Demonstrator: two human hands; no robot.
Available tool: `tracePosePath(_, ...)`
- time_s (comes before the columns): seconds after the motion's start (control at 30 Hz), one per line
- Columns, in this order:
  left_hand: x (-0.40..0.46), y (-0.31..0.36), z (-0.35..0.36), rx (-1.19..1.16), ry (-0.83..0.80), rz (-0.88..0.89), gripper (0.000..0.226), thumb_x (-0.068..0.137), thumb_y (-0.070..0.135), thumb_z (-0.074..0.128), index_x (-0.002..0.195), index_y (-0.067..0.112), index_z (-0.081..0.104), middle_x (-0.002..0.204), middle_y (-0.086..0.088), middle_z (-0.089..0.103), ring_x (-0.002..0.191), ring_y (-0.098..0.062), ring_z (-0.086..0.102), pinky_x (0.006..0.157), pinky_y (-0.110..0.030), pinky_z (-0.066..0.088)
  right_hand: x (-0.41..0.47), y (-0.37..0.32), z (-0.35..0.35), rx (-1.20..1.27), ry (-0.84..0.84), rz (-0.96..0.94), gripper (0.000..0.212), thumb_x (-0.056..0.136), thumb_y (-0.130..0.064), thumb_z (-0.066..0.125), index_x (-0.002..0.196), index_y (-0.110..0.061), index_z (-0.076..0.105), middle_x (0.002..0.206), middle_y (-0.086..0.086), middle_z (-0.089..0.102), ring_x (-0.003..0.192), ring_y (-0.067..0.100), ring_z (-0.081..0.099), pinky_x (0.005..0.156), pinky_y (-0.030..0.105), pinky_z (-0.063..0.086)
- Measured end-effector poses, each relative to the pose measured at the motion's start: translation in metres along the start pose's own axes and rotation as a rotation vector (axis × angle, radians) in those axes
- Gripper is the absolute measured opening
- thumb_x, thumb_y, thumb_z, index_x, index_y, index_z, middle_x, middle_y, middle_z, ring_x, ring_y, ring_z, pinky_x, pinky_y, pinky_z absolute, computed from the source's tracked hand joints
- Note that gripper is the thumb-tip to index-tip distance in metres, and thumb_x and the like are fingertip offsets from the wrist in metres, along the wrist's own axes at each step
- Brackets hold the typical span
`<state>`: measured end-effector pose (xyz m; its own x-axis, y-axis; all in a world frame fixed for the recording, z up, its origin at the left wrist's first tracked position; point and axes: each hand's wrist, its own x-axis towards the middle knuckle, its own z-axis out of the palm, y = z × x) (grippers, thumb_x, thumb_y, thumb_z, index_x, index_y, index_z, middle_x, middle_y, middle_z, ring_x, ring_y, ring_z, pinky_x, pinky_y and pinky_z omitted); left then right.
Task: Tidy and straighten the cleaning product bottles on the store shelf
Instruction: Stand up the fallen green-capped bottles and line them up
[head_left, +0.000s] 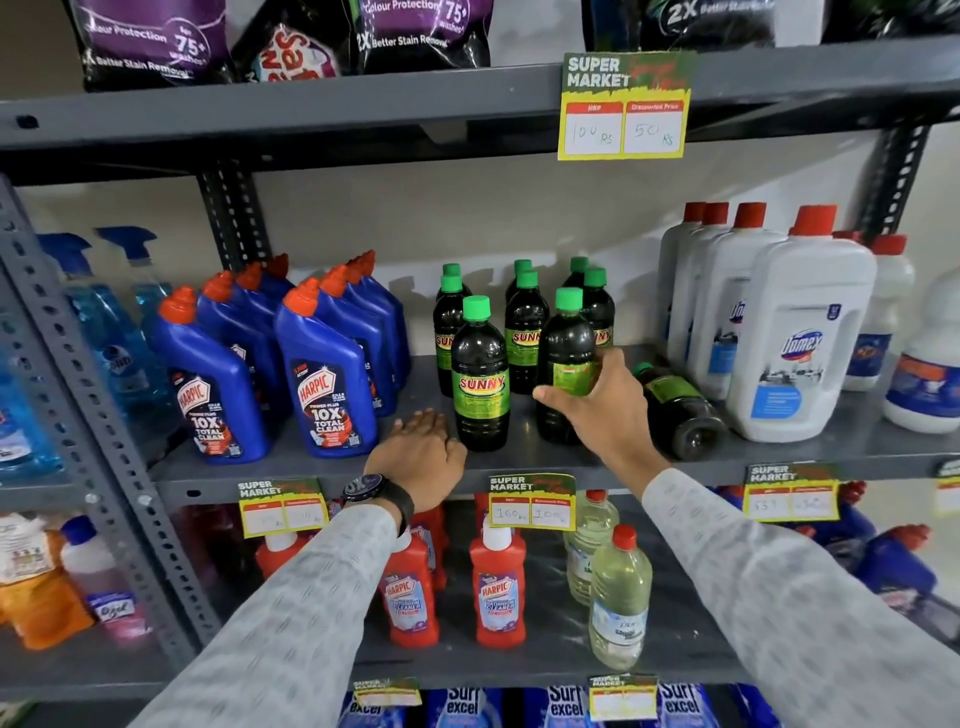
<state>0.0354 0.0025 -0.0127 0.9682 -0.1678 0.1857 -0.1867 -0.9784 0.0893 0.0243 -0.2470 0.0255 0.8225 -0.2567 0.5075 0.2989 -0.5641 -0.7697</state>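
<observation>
Left hand: left hand (421, 457), palm down, fingers loosely spread and flat on the front edge of the grey metal shelf (291, 467); holding nothing; just left of the front SUNNY bottle; dark wristwatch (371, 491) and pale patterned sleeve (291, 592) behind it.
Right hand: right hand (605, 402), fingers curled around the label band of a dark green-capped plastic bottle (563, 358), thumb on its left side; grip closed on it.
Held bottle: upright, long axis vertical, cap up; base low over or on the shelf, cannot tell which; just right of the front SUNNY bottle.
Front SUNNY bottle: dark bottle with green cap and green SUNNY label (479, 374), upright, label facing out, near the shelf front.
Fallen bottle: dark bottle lying on its side (675, 405), right of the held bottle, long axis running front to back, round base toward the camera, green cap toward the rear left.
Rear SUNNY group: further green-capped dark bottles (524, 322), upright, behind the front SUNNY bottle.
Left of SUNNY bottle: blue Harpic bottles with red caps (327, 374), upright, in rows.
Far right: white Domex bottles with red caps (800, 338), upright.
</observation>
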Motion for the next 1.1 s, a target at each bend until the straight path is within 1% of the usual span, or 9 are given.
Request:
tracePosePath(0.13,-0.001,0.002,-0.002,-0.01,0.008,0.003,0.064,0.104,0.037,0.023,0.161,0.008,0.026,0.17,-0.012,0.022,0.158,-0.022,0.019,0.128,-0.041,0.014,-0.005,0.005,0.005,0.009,0.022,0.007,0.074,0.06,-0.065,0.087,0.113,-0.038,0.042,0.1,-0.022,0.059,0.086,-0.01,0.054,0.063,0.013,0.037)
tracePosePath(0.27,-0.003,0.003,-0.003,-0.017,0.002,-0.004,0.064,0.104,0.037,0.022,0.161,0.008,0.025,0.17,-0.011,0.021,0.158,-0.022,0.018,0.129,-0.041,0.014,-0.003,0.011,0.007,0.069,-0.028,0.019,0.076,0.06,-0.065,0.087,0.118,-0.038,0.044,0.11,-0.017,0.063,0.097,0.0,0.061,0.076,0.022,0.048)
tracePosePath(0.37,-0.003,0.004,-0.004,-0.01,-0.002,-0.006,0.064,0.104,0.036,0.023,0.161,0.007,0.025,0.17,-0.012,0.021,0.158,-0.022,0.018,0.128,-0.041,0.014,0.002,0.02,0.003,0.196,-0.156,0.034,0.068,0.07,-0.051,0.088,0.124,-0.037,0.049,0.115,-0.016,0.068,0.105,0.003,0.065,0.089,0.025,0.053)
tracePosePath(0.47,-0.003,0.004,-0.004,-0.009,-0.007,-0.006,0.064,0.105,0.037,0.022,0.161,0.008,0.024,0.171,-0.012,0.02,0.158,-0.022,0.017,0.129,-0.041,0.013,0.006,0.028,0.0,0.275,-0.274,0.037,0.061,0.082,-0.024,0.085,0.135,-0.03,0.055,0.12,-0.012,0.071,0.111,0.008,0.066,0.102,0.039,0.053)
tracePosePath(0.63,-0.004,0.004,-0.004,-0.006,-0.009,-0.008,0.064,0.104,0.037,0.021,0.162,0.008,0.024,0.171,-0.011,0.02,0.158,-0.021,0.017,0.129,-0.041,0.013,0.0,0.023,0.001,0.183,-0.212,0.007,0.064,0.072,-0.038,0.092,0.121,-0.032,0.052,0.115,-0.01,0.067,0.106,0.008,0.065,0.09,0.031,0.052)
tracePosePath(0.73,-0.004,0.004,-0.004,-0.009,-0.011,-0.005,0.064,0.104,0.037,0.021,0.162,0.008,0.023,0.171,-0.011,0.019,0.158,-0.021,0.017,0.129,-0.041,0.013,-0.002,0.019,0.001,0.152,-0.227,-0.036,0.069,0.071,-0.044,0.091,0.126,-0.029,0.052,0.123,-0.004,0.064,0.112,0.012,0.062,0.093,0.032,0.05)
tracePosePath(0.8,-0.004,0.004,-0.004,-0.011,-0.009,-0.003,0.064,0.105,0.038,0.02,0.162,0.008,0.023,0.171,-0.011,0.019,0.158,-0.021,0.017,0.129,-0.041,0.014,-0.003,0.019,-0.003,0.192,-0.267,-0.023,0.065,0.078,-0.036,0.088,0.131,-0.033,0.051,0.124,-0.011,0.066,0.111,0.001,0.062,0.095,0.028,0.05)
tracePosePath(0.9,-0.004,0.004,-0.004,-0.012,-0.009,-0.006,0.064,0.105,0.038,0.021,0.162,0.009,0.023,0.171,-0.011,0.019,0.158,-0.021,0.017,0.129,-0.041,0.013,-0.002,0.024,-0.007,0.256,-0.322,0.018,0.063,0.087,-0.018,0.081,0.141,-0.029,0.051,0.122,-0.015,0.069,0.112,0.0,0.063,0.104,0.035,0.05)
tracePosePath(1.1,-0.005,0.005,-0.005,-0.015,-0.006,-0.011,0.063,0.105,0.036,0.022,0.162,0.01,0.025,0.17,-0.011,0.021,0.158,-0.021,0.018,0.128,-0.042,0.014,-0.003,0.017,-0.004,0.17,-0.267,-0.025,0.067,0.077,-0.027,0.091,0.131,-0.023,0.051,0.126,-0.001,0.066,0.116,0.016,0.062,0.101,0.039,0.051)
